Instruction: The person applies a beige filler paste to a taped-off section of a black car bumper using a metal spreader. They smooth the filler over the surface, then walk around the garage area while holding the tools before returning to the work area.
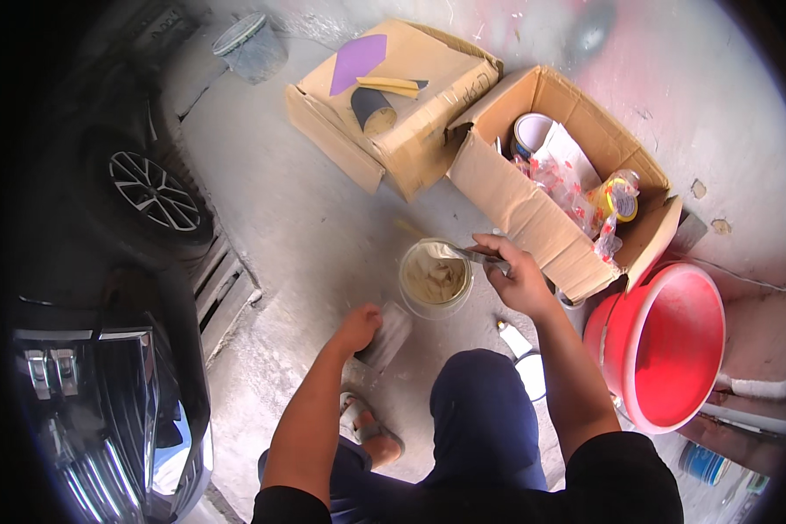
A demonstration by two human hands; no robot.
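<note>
My right hand (517, 278) is closed around the handle of a putty knife (470, 255), whose blade reaches over the rim of a round tub (435, 311). Thick cream-coloured putty (435, 278) fills part of the tub, smeared up toward its edge. To the left and nearer me, my left hand (360, 327) grips one end of a flat grey rectangular plate (386, 337) with pale smears. The plate is held low beside the tub, apart from it. A white tube (515, 339) lies on the floor below my right hand.
Two cardboard boxes stand ahead: one closed (437, 96) with sandpaper on top, one open (515, 205) with tape and wrappers. A red basin (624, 349) leans at right. A dark car (96, 367) fills the left. A grey bucket (253, 52) stands far left.
</note>
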